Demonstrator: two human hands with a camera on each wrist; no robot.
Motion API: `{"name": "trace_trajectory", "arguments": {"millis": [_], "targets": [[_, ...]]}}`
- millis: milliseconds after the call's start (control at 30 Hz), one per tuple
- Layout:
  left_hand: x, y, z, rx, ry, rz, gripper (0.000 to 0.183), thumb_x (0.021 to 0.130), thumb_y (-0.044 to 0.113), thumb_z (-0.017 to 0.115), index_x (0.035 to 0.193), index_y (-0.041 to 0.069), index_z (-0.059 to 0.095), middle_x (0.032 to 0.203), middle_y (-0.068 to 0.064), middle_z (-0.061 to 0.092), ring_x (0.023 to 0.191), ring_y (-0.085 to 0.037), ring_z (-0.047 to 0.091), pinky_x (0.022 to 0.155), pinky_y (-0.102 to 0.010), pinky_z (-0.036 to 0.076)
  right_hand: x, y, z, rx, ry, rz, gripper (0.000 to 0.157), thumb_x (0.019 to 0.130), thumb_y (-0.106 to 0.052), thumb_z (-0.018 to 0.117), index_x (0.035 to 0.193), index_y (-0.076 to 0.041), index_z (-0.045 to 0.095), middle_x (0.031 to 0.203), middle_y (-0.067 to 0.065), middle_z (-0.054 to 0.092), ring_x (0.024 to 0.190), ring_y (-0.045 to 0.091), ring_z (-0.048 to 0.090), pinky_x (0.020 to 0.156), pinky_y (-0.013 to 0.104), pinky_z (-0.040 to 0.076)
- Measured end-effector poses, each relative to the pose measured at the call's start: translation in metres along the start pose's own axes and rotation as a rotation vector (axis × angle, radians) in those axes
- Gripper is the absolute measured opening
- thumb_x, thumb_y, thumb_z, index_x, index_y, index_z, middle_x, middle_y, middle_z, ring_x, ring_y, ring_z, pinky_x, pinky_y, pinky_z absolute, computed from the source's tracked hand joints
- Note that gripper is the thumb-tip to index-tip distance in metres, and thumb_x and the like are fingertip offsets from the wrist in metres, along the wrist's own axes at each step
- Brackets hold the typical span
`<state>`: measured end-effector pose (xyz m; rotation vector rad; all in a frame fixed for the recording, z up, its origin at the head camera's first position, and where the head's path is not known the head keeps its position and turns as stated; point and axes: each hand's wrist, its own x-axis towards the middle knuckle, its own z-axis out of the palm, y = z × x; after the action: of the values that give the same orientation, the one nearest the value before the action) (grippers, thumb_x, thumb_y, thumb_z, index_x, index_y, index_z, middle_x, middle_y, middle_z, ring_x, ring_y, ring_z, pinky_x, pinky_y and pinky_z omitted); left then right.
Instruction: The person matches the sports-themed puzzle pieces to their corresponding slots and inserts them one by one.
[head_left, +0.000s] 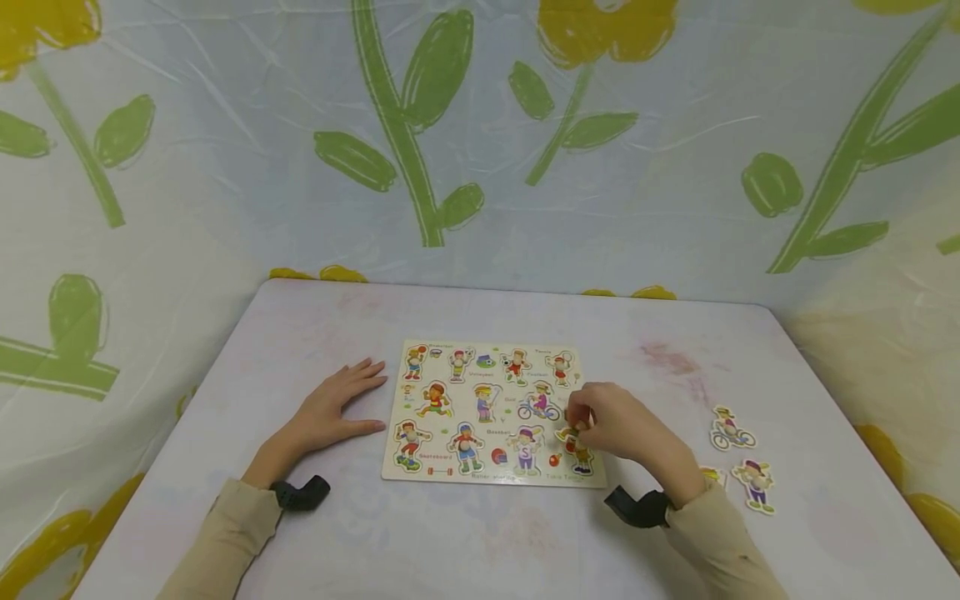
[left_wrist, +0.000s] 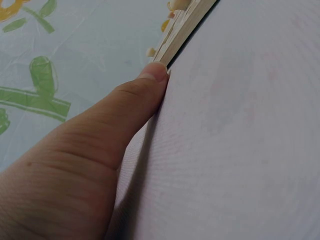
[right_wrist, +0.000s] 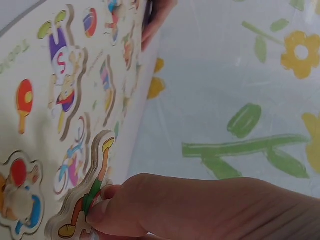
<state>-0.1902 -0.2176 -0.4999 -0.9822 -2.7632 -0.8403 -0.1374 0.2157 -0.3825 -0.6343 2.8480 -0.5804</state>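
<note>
A wooden sports puzzle board [head_left: 465,479] lies on the table, bearing several figure pictures. At its right side my right hand [head_left: 618,425] pinches a cut-out puzzle piece [right_wrist: 96,182] between thumb and fingers. Green shorts and spread legs show on this piece; the rest is hidden by the hand. It is held tilted above the board, near the table tennis figure [right_wrist: 22,200]. My left hand [head_left: 337,404] rests on the table left of the board, fingers spread, and its thumb [left_wrist: 150,75] touches the board's edge.
Right of the board lie loose pieces: a cyclist [head_left: 731,429], a baseball player [head_left: 757,485] and a third piece [head_left: 711,475] partly hidden by the right wrist. A flower-printed sheet [head_left: 570,217] stands around the table [head_left: 450,542]. Both wrists wear black camera mounts.
</note>
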Motion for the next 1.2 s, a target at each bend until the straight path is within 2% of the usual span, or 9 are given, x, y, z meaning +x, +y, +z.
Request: {"name": "trace_trajectory", "arguments": {"millis": [500, 900, 1200], "targets": [[-0.001, -0.001, 0.000, 0.000, -0.007, -0.018, 0.076, 0.078, 0.059, 0.065, 0.138, 0.016, 0.048, 0.149, -0.001, 0.036, 0.141, -0.025, 0.023, 0.115, -0.047, 0.016, 0.034, -0.025, -0.001, 0.022, 0.020, -0.103, 0.018, 0.068, 0.004, 0.064, 0.068, -0.015, 0.061, 0.066, -0.002, 0.053, 0.063, 0.012, 0.044, 0.054, 0.025, 0.037], [0.000, -0.001, 0.000, -0.002, -0.011, -0.017, 0.075, 0.078, 0.058, 0.066, 0.138, 0.015, 0.049, 0.149, -0.003, 0.037, 0.141, -0.026, 0.023, 0.115, -0.047, 0.015, 0.061, -0.052, 0.002, 0.115, 0.002, -0.149, 0.015, 0.068, 0.003, 0.065, 0.072, -0.012, 0.063, 0.069, 0.000, 0.056, 0.061, 0.012, 0.045, 0.053, 0.026, 0.037], [-0.001, -0.002, 0.000, -0.001, -0.010, -0.023, 0.075, 0.078, 0.058, 0.066, 0.138, 0.016, 0.048, 0.149, -0.002, 0.036, 0.141, -0.026, 0.023, 0.115, -0.048, 0.015, 0.089, -0.072, 0.010, 0.184, -0.027, -0.175, 0.014, 0.071, 0.003, 0.067, 0.074, -0.011, 0.065, 0.068, -0.002, 0.054, 0.061, 0.013, 0.046, 0.052, 0.025, 0.038]]}}
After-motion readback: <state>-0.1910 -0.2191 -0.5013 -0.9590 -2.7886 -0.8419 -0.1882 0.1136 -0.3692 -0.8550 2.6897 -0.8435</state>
